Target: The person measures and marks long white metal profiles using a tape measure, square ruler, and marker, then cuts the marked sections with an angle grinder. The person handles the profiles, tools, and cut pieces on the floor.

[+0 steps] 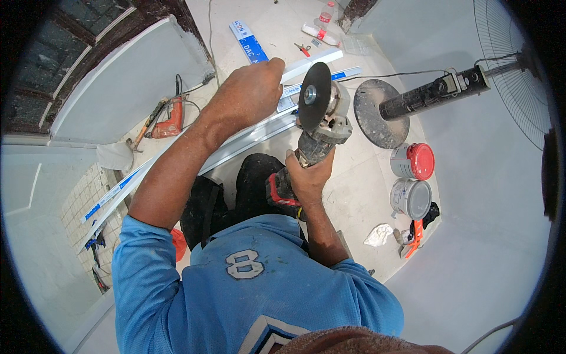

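Note:
An angle grinder (317,144) with a black disc (318,112) is in my right hand (312,177). My fingers wrap its dark body, and the disc points away from me. A red and black battery pack (276,194) shows at its near end. My left hand (250,88) is closed at a long white trim strip (321,61), which comes out at the right of the fist; the undersides of the fingers are hidden. More white strips (247,144) with blue-printed film lie below this hand. The disc stands to the right of the fist, apart from it.
A fan (436,97) on a round base stands at the right, its cable crossing the floor. Two paint tubs (421,162) sit below it. At the left lie an orange corded drill (171,121) and a hammer (137,138). A bottle (325,15) lies far off.

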Action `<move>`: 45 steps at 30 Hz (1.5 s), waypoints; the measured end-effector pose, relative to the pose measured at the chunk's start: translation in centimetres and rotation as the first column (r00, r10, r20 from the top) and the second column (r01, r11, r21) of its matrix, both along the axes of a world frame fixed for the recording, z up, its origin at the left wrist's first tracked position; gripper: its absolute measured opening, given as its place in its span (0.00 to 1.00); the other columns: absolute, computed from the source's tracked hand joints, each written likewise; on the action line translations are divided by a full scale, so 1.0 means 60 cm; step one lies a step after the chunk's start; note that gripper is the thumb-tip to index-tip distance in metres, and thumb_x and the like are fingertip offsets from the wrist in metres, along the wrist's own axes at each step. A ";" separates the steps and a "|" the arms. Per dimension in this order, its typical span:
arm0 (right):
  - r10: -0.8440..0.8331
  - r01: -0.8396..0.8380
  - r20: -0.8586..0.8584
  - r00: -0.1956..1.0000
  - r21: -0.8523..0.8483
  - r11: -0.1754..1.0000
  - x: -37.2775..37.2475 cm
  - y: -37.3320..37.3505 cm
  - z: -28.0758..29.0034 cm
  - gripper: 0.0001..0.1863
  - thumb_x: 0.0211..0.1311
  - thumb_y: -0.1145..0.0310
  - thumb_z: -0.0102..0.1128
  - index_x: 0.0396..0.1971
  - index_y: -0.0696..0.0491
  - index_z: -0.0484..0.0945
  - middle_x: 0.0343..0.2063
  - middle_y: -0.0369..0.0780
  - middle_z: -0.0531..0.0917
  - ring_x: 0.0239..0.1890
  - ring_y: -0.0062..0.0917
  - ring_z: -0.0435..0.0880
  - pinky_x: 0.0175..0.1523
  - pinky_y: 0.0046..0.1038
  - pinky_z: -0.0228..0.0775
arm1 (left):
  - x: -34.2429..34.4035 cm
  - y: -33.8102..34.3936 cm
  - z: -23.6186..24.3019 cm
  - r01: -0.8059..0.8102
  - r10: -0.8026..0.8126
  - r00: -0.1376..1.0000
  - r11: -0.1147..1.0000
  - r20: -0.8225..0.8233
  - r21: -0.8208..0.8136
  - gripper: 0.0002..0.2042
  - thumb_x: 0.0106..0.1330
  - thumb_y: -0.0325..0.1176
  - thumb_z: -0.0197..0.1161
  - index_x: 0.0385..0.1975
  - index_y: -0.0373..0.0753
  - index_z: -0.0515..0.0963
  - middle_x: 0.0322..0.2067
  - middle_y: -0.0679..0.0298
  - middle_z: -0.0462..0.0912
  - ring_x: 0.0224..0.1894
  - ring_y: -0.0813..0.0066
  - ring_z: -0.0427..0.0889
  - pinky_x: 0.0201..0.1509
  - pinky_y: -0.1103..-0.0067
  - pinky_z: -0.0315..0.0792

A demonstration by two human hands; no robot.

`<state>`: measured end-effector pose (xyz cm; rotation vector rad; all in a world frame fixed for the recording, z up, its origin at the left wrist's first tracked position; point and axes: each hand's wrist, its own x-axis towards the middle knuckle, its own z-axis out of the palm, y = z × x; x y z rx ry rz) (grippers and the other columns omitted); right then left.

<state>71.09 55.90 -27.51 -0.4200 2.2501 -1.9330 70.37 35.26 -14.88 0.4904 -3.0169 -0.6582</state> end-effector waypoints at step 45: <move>-0.022 0.022 -0.025 0.999 0.014 1.000 0.008 -0.015 -0.005 0.34 0.51 0.76 0.71 0.59 0.61 0.65 0.42 0.42 0.80 0.42 0.26 0.84 0.49 0.30 0.78 | 0.000 -0.006 -0.003 0.000 0.000 1.000 1.000 -0.017 -0.002 0.11 0.74 0.31 0.60 0.47 0.29 0.74 0.36 0.44 0.86 0.41 0.49 0.89 0.48 0.58 0.81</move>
